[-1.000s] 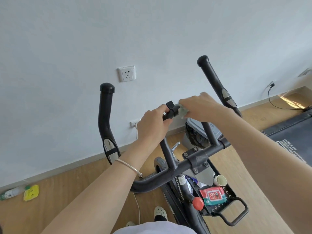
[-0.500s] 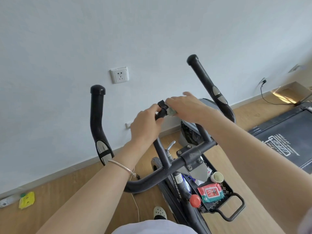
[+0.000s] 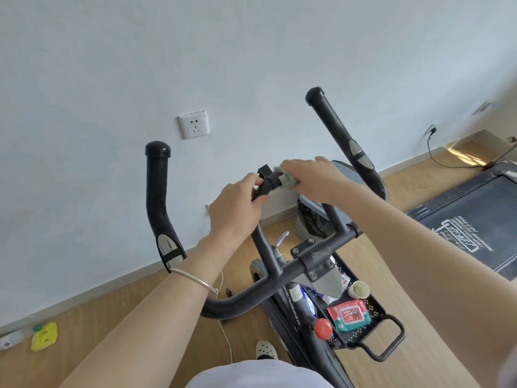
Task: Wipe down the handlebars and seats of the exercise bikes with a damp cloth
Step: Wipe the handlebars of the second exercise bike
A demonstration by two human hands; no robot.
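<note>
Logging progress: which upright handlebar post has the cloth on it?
The short inner post in the left hand; the right hand holds the cloth at its tip. Left horn, right horn: bare.

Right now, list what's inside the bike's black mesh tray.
The tray holds a red-and-green wipes pack and a paper cup. Other packets lie partly hidden under the grey plate.

A home workout room: an exercise bike (image 3: 313, 259) and a treadmill (image 3: 472, 219) stand on a wood floor (image 3: 117, 312) by a white wall with a socket (image 3: 193, 124).
</note>
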